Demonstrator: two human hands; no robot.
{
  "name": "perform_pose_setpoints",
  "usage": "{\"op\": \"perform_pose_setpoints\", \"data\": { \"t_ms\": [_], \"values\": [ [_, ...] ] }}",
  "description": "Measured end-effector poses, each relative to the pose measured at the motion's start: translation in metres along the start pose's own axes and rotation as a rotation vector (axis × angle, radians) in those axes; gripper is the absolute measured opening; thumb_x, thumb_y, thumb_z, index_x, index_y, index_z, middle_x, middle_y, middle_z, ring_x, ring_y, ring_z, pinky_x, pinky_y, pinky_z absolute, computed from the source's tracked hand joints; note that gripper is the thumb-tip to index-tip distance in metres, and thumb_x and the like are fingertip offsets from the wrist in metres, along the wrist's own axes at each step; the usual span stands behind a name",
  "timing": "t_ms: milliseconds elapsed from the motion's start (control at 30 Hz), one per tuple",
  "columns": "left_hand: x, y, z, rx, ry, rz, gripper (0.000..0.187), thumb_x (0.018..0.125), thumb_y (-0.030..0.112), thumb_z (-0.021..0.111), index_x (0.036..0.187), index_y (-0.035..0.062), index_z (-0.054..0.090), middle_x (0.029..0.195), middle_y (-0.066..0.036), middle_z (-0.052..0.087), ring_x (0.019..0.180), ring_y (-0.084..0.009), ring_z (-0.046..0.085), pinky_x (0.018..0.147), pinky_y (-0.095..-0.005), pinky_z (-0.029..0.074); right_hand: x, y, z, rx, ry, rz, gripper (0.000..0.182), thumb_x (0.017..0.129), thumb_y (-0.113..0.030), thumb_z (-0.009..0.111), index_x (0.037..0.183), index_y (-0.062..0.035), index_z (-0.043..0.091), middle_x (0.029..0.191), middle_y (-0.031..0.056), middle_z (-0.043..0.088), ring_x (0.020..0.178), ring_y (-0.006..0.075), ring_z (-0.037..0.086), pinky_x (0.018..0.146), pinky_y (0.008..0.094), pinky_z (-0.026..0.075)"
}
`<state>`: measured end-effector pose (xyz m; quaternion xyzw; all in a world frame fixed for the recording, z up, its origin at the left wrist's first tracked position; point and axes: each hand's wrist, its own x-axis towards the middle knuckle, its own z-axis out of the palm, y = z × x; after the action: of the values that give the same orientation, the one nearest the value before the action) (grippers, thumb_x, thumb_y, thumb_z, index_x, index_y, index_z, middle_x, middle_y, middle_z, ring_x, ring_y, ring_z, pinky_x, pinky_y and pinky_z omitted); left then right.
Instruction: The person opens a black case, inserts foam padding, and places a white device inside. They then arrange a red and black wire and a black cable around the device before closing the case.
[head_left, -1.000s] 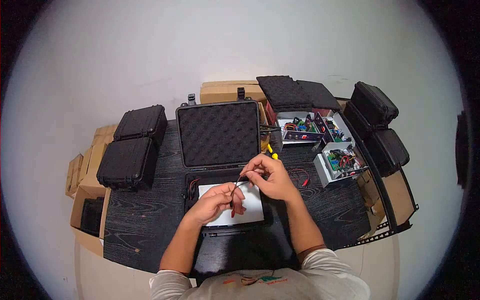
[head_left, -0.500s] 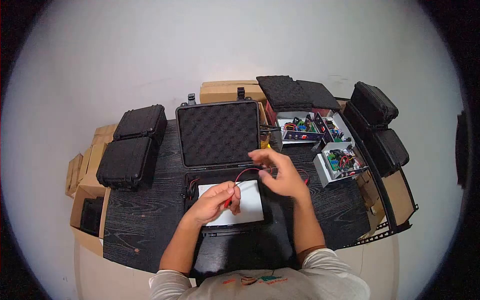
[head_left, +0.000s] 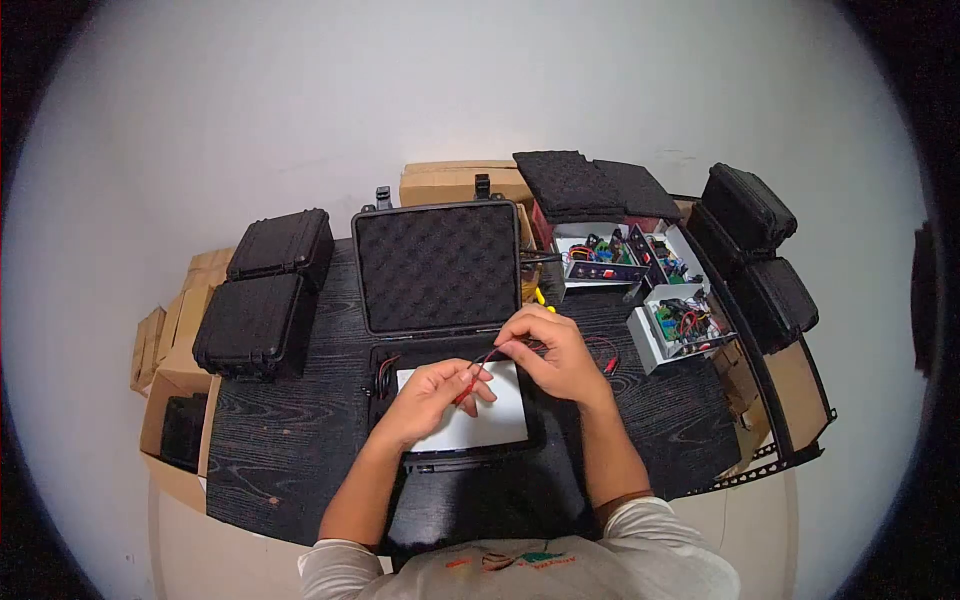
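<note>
My left hand (head_left: 428, 402) is closed on the red end of a thin red and black cable (head_left: 484, 357), above a white panel (head_left: 495, 425). My right hand (head_left: 552, 352) pinches the same cable farther along, fingers and thumb together. Beyond that hand the cable loops onto the table, where a red clip (head_left: 610, 367) lies. The panel sits in the bottom of an open black case (head_left: 440, 467), its raised lid lined with wavy foam (head_left: 437, 268). A coiled black cable (head_left: 386, 377) rests in the case's left side. My fingers hide part of the held cable ends.
Closed black cases (head_left: 250, 322) stand at the left, above a cardboard box (head_left: 207, 440). White housings with circuit boards (head_left: 680, 325) sit at the right, with dark foam sheets (head_left: 575, 185) behind. More black cases (head_left: 780, 300) rest at the far right. Something yellow (head_left: 541, 298) shows behind my right hand.
My right hand has moved slightly down and left and closed from loose fingers into a pinch on the cable. The cable between my hands is drawn shorter. My left hand stays nearly in place.
</note>
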<state>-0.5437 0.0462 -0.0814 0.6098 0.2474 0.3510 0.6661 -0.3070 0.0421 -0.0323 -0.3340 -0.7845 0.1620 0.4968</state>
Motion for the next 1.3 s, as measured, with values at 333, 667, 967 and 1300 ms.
{"op": "perform_pose_setpoints", "data": {
  "t_ms": [333,667,967,1300],
  "values": [
    [0.001,-0.005,0.002,0.043,0.033,0.048,0.033,0.112,0.026,0.048,0.124,-0.0007,0.065,0.092,-0.005,0.071,0.078,-0.0102,0.062,0.074,-0.0261,0.051,-0.002,-0.013,0.002,-0.198,-0.151,0.074,0.013,0.089,-0.012,0.074,0.094,-0.0015,0.070,0.101,0.0096,0.067,0.097,0.0306,0.066,0.085,0.0394,0.053],
    [-0.004,0.004,0.006,-0.074,-0.081,-0.054,0.030,0.112,0.028,0.047,0.112,0.0031,0.065,0.084,-0.003,0.064,0.076,-0.0111,0.061,0.069,-0.0260,0.049,0.001,-0.011,0.016,-0.194,-0.214,0.013,0.012,0.090,-0.013,0.073,0.093,-0.0027,0.066,0.099,0.0075,0.067,0.102,0.0281,0.064,0.096,0.0405,0.046],
    [-0.006,-0.009,-0.006,-0.308,-0.205,-0.039,0.032,0.110,0.028,0.050,0.108,0.0007,0.065,0.085,-0.007,0.067,0.076,-0.0138,0.065,0.066,-0.0254,0.048,-0.001,0.002,0.020,0.122,-0.214,0.039,0.011,0.093,-0.008,0.072,0.101,-0.0013,0.073,0.091,0.0095,0.072,0.081,0.0213,0.070,0.073,0.0328,0.054],
    [-0.007,-0.002,0.000,-0.427,-0.006,0.236,0.047,0.109,0.032,0.050,0.128,-0.0097,0.062,0.125,-0.028,0.068,0.117,-0.0369,0.068,0.108,-0.0468,0.050,-0.002,0.022,0.033,0.044,-0.178,0.080,0.013,0.096,-0.009,0.068,0.104,-0.0005,0.074,0.089,0.0106,0.074,0.080,0.0200,0.071,0.072,0.0324,0.054]
  ]
}}
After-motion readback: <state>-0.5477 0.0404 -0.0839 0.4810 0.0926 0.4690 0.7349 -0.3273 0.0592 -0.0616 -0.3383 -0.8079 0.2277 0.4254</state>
